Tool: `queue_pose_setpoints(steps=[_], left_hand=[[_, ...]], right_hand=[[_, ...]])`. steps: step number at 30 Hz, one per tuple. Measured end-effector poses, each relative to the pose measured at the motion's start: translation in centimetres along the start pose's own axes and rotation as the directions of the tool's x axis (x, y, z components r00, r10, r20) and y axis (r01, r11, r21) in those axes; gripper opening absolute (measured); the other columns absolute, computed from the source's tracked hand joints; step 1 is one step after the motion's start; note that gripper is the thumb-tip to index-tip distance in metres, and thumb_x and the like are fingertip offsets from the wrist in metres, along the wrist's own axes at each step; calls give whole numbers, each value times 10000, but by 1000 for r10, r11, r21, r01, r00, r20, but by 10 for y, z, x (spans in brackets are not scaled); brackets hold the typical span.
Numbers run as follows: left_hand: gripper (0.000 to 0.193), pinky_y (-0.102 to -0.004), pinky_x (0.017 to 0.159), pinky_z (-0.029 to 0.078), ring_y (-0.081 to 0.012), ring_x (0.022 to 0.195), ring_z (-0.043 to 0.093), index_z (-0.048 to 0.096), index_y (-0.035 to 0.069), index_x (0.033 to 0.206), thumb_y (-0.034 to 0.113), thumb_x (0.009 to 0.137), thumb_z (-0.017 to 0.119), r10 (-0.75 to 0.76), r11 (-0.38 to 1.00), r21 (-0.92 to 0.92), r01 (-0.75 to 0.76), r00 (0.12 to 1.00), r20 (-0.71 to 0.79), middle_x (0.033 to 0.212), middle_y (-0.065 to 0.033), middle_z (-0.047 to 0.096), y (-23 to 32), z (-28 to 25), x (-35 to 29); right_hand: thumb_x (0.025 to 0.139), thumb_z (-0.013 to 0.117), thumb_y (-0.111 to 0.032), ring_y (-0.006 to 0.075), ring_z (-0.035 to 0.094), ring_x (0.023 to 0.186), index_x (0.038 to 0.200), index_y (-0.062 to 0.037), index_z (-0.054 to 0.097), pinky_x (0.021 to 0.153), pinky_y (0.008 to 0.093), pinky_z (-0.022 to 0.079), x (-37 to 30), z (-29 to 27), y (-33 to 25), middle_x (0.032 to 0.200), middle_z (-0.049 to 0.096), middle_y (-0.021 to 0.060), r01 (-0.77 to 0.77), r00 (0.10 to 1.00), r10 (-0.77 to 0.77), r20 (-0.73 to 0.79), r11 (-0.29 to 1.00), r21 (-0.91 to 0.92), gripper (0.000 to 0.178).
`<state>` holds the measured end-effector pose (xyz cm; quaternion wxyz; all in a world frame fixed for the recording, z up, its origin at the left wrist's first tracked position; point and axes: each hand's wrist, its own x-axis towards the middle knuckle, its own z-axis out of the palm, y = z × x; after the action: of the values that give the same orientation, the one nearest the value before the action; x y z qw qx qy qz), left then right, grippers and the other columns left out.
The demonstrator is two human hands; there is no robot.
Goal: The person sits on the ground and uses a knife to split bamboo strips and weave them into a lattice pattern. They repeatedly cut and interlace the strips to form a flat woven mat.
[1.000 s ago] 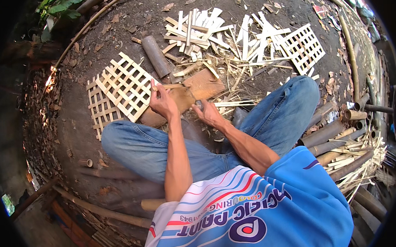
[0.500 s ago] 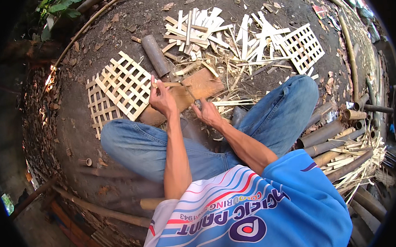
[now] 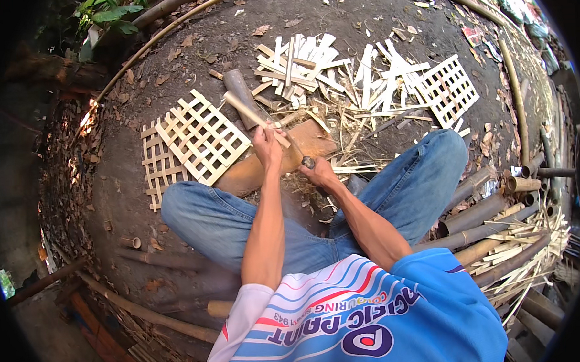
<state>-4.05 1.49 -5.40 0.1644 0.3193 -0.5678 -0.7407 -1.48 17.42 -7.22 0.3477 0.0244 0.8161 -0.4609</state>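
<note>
My left hand (image 3: 269, 145) is closed round a pale bamboo strip (image 3: 245, 110), which slants up and away to the left. In my right hand (image 3: 320, 174) is a knife (image 3: 308, 161), gripped by its dark handle. Its thin blade points away from me, close to the near end of the strip; whether they touch I cannot tell. Both hands are above a brown wooden board (image 3: 315, 139) lying between my bent legs. A dark bamboo tube (image 3: 239, 91) lies just beyond my left hand.
Woven bamboo lattices (image 3: 204, 138) lie at the left, overlapping, and another lattice (image 3: 450, 91) lies at the right. Cut strips (image 3: 304, 57) are heaped beyond the board, with shavings around them. Bamboo poles (image 3: 476, 215) and a strip pile (image 3: 500, 256) are at my right side.
The bamboo strip has swung from lying nearly sideways over the board to slanting up and away. My right hand still grips the knife. The whole view has shifted slightly.
</note>
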Motion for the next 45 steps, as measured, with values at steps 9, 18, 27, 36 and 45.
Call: queue_pose_setpoints(steps=[9,18,27,36,45], left_hand=[[196,-176,491,339,-28,575,467,629,-38,1074,134,1018,553,-125,988,-64,139,975,181,808,-36,639,127,-4,-70],[226,-195,469,298,-26,521,432,667,-47,1044,149,1013,558,-73,990,131,45,974,213,704,1,595,142,-14,-117],[347,-169,439,296,-30,531,469,613,-63,1225,214,1019,577,-174,981,109,160,975,135,743,-6,582,132,-44,-151],[326,-182,446,271,-25,524,420,606,-42,1213,222,1037,533,-196,976,138,170,960,201,747,14,534,156,-47,-177],[360,-166,438,288,-62,548,462,478,18,1321,261,1062,414,-310,938,-77,337,918,248,795,-33,559,128,-36,-151]], right_hand=[[786,714,-308,316,646,648,887,-46,646,621,428,491,-31,-61,-105,661,606,157,394,869,-427,-250,903,-172,289],[778,744,-297,258,610,536,869,-91,690,538,383,492,-51,-76,-103,644,645,97,463,845,-531,-53,779,-422,232],[848,696,-214,124,598,520,999,-126,744,483,282,483,-51,-88,-99,637,675,47,428,899,-437,33,861,-274,182],[836,721,-272,112,527,482,869,27,702,443,289,432,-24,-104,-84,641,643,89,143,986,-121,-116,969,201,301],[837,785,-301,91,512,504,898,-49,675,469,259,389,-67,-70,-110,610,575,21,78,875,-284,392,882,466,282]])
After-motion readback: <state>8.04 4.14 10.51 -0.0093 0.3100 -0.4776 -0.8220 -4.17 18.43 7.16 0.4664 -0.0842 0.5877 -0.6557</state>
